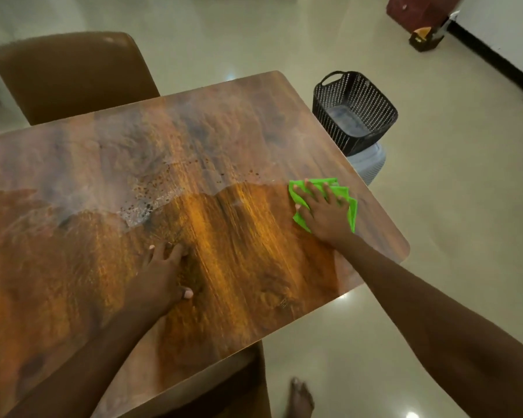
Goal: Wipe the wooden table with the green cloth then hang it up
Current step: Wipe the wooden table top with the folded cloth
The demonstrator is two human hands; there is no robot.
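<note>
The wooden table (103,164) fills most of the view, with a dull dusty band and dark specks across its middle and a glossy stretch nearer me. A folded green cloth (351,210) lies flat near the table's right edge. My right hand (322,211) presses down on it with fingers spread. My left hand (163,274) rests flat on the bare wood near the table's middle, holding nothing.
A brown chair (70,76) stands at the table's far side. A black perforated basket (354,111) sits on a white bin (370,164) beside the right edge. A second chair (239,387) is tucked under the near edge, by my bare foot (299,398). Boxes (424,39) stand by the far wall.
</note>
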